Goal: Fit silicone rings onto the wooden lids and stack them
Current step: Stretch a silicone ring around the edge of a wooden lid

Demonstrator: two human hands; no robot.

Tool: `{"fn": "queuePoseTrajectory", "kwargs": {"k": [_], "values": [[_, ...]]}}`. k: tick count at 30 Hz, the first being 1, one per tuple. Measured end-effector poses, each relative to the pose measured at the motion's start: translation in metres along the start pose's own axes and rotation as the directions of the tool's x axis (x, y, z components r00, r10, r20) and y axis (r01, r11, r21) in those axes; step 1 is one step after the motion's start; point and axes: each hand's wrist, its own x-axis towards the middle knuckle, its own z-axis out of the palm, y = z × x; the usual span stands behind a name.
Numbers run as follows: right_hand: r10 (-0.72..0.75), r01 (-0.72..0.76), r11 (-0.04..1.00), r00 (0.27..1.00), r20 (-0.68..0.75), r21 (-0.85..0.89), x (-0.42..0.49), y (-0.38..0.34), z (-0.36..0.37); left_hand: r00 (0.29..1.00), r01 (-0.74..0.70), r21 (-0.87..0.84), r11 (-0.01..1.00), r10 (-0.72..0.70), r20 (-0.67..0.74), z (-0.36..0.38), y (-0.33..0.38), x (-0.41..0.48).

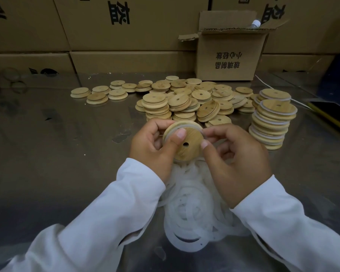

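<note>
Both hands, left hand (pixel 153 143) and right hand (pixel 236 154), pinch a round wooden lid (pixel 186 146) with a centre hole, a white silicone ring (pixel 170 132) partly seated on its rim.

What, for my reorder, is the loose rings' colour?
Translucent white; the head view shows the silicone rings best.

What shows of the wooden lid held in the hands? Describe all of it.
The wooden lid is a round, pale-wood disc with a small centre hole and a stepped edge. It is tilted, face toward the camera, above the pile of loose rings. A whitish silicone ring lies partly round its upper-left edge. The left hand grips it, thumb on its face; the right hand pinches at its right edge.
</note>
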Motion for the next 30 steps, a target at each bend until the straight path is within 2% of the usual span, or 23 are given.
{"fn": "queuePoseTrajectory", "kwargs": {"k": [5, 8, 10, 16, 21, 30], "values": [[0.15, -0.173, 0.956, 0.982, 0.114, 0.237, 0.0057, 0.0011, -0.005, 0.998, 0.05, -0.014, 0.999, -0.05, 0.031, -0.003, -0.0001, 0.0019], [0.181, -0.218, 0.921, 0.973, 0.141, 0.323, 0.0081, 0.0008, -0.0076, 0.993, 0.103, -0.053, 0.993, -0.099, 0.068, -0.0039, -0.0009, 0.0037], [0.173, -0.204, 0.927, 0.977, 0.123, 0.315, 0.0081, 0.0018, -0.0069, 0.989, 0.125, -0.063, 0.99, -0.12, 0.085, -0.0047, -0.0012, 0.0048], [0.087, -0.092, 0.989, 0.995, 0.048, 0.118, 0.0051, 0.0053, -0.0027, 0.988, 0.131, -0.044, 0.99, -0.127, 0.092, -0.0054, 0.0026, 0.0062], [0.048, -0.049, 0.998, 0.998, 0.029, 0.03, 0.0049, 0.0047, -0.0004, 0.99, 0.124, -0.008, 0.992, -0.123, 0.069, -0.0055, 0.0045, 0.0065], [0.253, -0.272, 0.922, 0.962, 0.103, 0.277, 0.0102, 0.0034, -0.009, 0.99, 0.109, 0.008, 0.994, -0.109, 0.088, -0.0048, 0.0017, 0.0045]]}}
